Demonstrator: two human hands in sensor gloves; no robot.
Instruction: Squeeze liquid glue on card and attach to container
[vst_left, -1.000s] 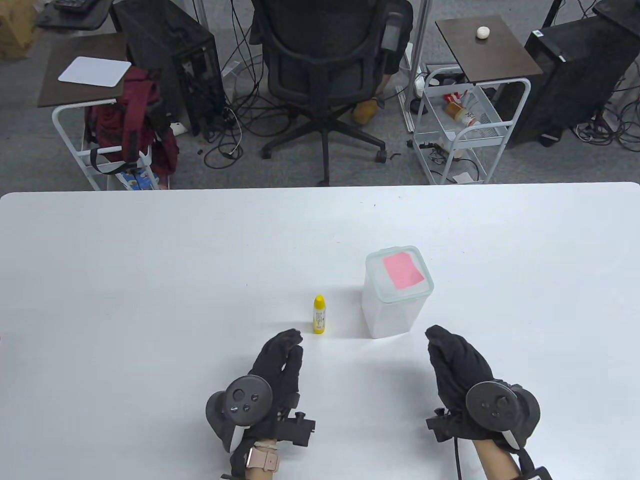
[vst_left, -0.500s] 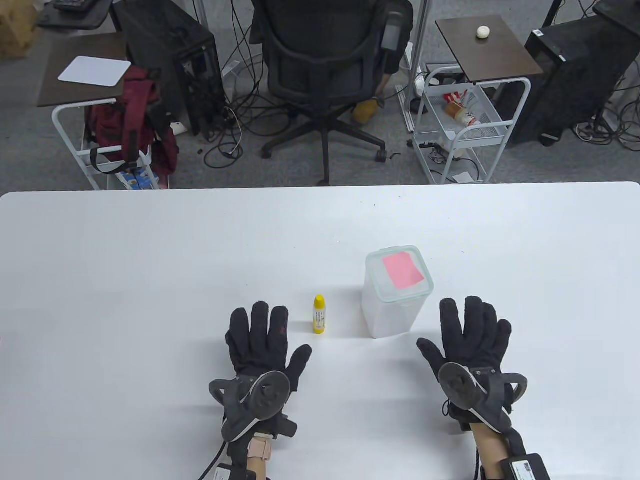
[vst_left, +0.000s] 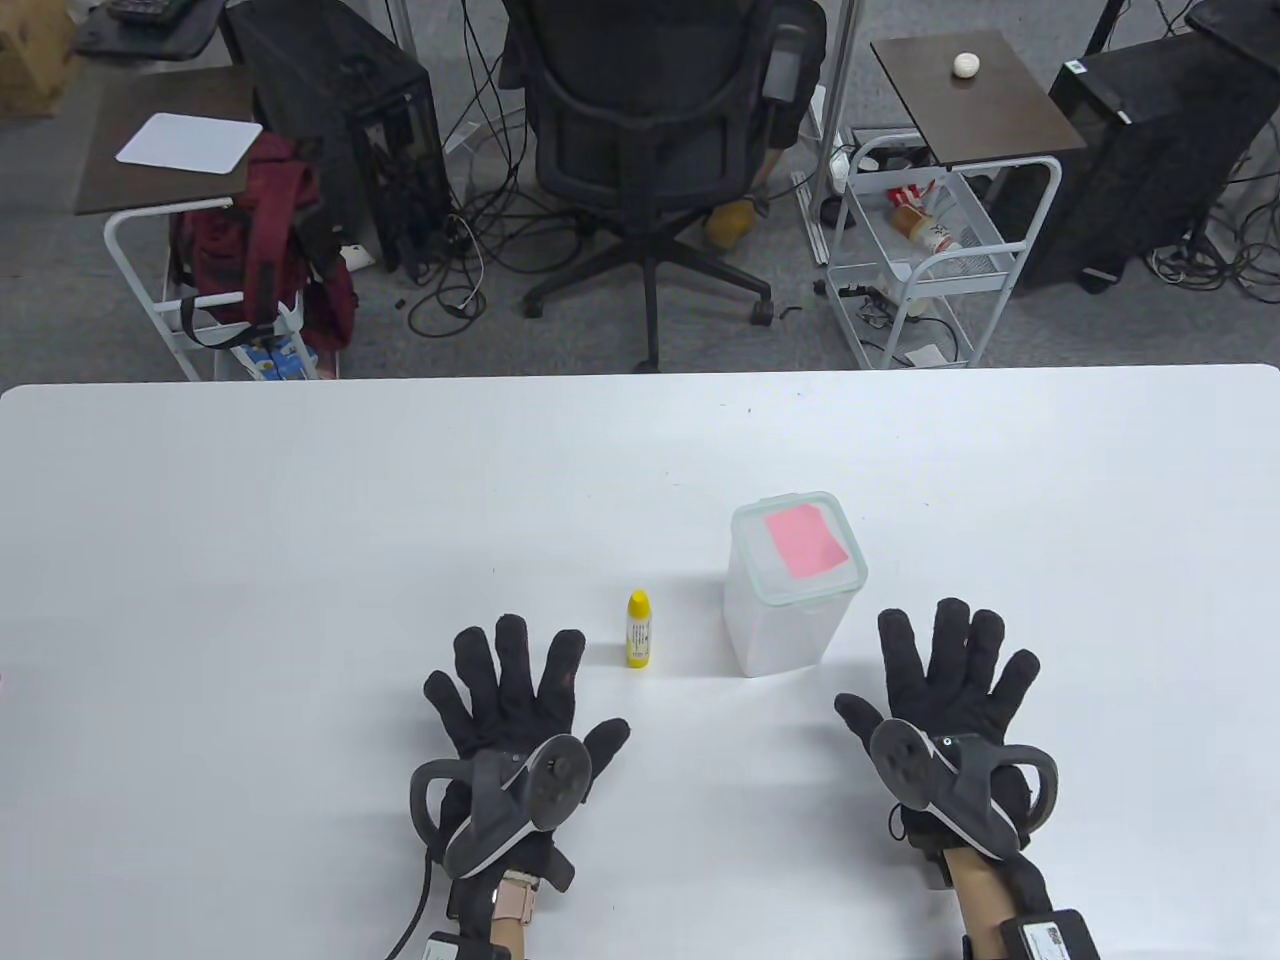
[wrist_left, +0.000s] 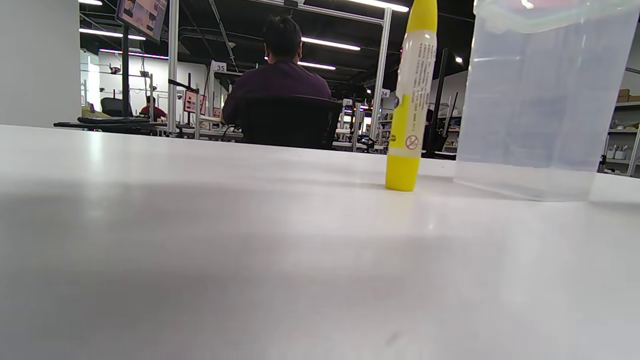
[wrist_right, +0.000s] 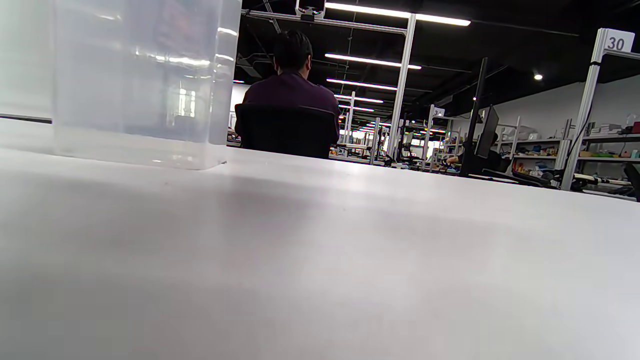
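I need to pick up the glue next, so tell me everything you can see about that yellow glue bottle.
The glue bottle is small and slim, with a yellow cap and base and a white printed label around its middle. It looks like plastic. It stands upright and capped on the white table, just left of the clear container without touching it. Neither hand touches it.

"35" on sign (wrist_left: 218, 66) behind tabletop, "34" on sign (wrist_left: 385, 92), "30" on post sign (wrist_right: 615, 43). Glue bottle (wrist_left: 411, 95) label: prohibition symbol, small print unreadable.
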